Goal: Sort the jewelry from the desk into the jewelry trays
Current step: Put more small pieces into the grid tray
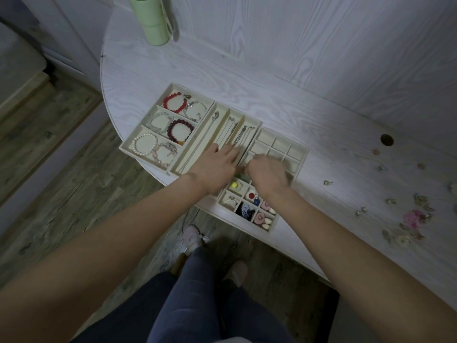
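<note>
Three cream jewelry trays sit side by side on the white wood-grain surface (247,78), and we have both hands over them. Our left hand (215,164) lies flat with fingers straight and spread slightly, resting on the near end of the necklace tray (222,115), its fingertips touching the silver chains (237,137) in the long slots. Our right hand (268,169) hovers over the middle of the grid tray (300,154); its fingers are curled downward and blurred, and we cannot tell whether they pinch anything.

The bracelet tray (128,147) on the left holds a red bead bracelet (174,102), a dark red one (180,131) and a pearl bracelet (144,144), among others. In the grid tray's near compartments we see a yellow bead (233,185), red and blue beads (254,198) and pink pieces (262,217); its far compartments show bare lining.

Loose small jewelry (410,216) is scattered on the surface well to the right of the trays. A green bottle (153,18) stands at the far edge.
</note>
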`<state>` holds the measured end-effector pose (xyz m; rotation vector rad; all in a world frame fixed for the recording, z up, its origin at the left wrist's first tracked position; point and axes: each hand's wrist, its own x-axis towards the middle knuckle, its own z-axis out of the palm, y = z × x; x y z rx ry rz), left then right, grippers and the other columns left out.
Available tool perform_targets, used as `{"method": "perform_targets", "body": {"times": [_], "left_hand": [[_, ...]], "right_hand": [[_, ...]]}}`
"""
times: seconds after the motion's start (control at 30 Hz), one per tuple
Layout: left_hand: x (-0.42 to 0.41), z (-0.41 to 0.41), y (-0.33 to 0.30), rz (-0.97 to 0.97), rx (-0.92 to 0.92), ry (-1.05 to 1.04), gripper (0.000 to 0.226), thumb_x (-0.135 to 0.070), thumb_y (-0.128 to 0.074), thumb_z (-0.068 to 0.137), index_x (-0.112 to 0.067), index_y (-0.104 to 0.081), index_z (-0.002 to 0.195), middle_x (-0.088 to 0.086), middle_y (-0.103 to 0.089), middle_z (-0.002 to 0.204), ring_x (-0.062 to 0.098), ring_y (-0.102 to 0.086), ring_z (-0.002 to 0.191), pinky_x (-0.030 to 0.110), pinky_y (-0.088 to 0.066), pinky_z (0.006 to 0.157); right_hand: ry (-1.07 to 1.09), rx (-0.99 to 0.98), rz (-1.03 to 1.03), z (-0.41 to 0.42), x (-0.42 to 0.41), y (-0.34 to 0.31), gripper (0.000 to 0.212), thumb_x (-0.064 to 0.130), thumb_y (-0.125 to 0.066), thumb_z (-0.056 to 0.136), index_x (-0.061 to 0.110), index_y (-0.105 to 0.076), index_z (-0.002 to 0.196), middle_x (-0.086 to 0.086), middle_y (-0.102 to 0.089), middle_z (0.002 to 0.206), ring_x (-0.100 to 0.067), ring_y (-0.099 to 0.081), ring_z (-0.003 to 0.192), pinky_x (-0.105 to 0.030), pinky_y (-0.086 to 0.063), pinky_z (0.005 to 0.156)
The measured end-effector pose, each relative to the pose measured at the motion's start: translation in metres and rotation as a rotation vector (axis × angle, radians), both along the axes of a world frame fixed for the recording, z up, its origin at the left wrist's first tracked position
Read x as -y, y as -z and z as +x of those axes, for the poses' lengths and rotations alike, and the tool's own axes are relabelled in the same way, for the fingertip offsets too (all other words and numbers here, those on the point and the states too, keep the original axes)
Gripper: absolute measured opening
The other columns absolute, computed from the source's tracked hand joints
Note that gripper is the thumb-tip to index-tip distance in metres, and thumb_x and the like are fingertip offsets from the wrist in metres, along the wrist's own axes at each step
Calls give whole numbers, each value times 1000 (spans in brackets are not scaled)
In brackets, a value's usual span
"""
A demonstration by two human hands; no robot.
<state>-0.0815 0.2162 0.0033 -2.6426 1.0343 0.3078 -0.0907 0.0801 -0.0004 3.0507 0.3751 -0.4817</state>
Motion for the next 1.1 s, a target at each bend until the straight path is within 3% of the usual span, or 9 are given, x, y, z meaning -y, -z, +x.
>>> {"method": "perform_targets", "body": {"times": [0.1,0.2,0.33,0.53,0.73,0.9,1.1], "left_hand": [[2,-1,1,16,4,6,47,-18,-50,91,-20,-45,138,9,-20,146,25,-27,132,39,-30,101],[0,-4,-2,-72,-56,-44,55,-14,-49,91,-22,-35,143,9,-22,145,24,-27,132,37,-29,102],[-9,-8,-4,-167,-62,-65,48,-13,-48,93,-28,-44,138,9,-26,143,22,-28,131,35,-28,102],[-1,-7,-1,-120,-46,-45,42,-15,-49,93,-27,-48,133,9,-25,144,24,-28,133,38,-29,102],[2,-5,-1,-127,-71,-86,41,-15,-49,92,-27,-50,131,9,-25,142,23,-28,132,36,-29,101],[1,-5,-4,-101,-109,-99,47,-14,-50,91,-27,-46,136,8,-20,147,24,-26,133,38,-28,104],[4,-2,2,-36,-69,-76,44,-17,-49,91,-23,-49,135,7,-22,146,24,-27,133,39,-28,103]], "right_hand": [[-17,60,49,-5,2,3,19,-1,-57,88,10,-66,101,-6,-59,103,-21,-60,84,-28,-42,60],[27,71,112,-8,8,5,34,-1,-57,88,16,-64,116,-6,-58,102,-21,-59,85,-30,-39,59],[97,47,125,-13,16,6,33,-2,-53,89,17,-69,110,-4,-61,101,-20,-60,85,-27,-41,60],[0,-10,54,-18,18,6,38,-2,-51,88,20,-67,116,-4,-60,107,-22,-63,86,-28,-39,58],[50,-3,85,-14,13,3,24,16,-46,93,17,-69,99,-5,-64,94,-21,-62,81,-31,-46,61],[146,-20,55,-8,3,2,16,14,-52,93,14,-60,80,-2,-56,74,-19,-52,66,-29,-39,56],[145,-82,12,2,-8,-6,20,-2,-49,91,13,-48,78,-4,-40,66,-20,-47,72,-32,-42,68]]}}
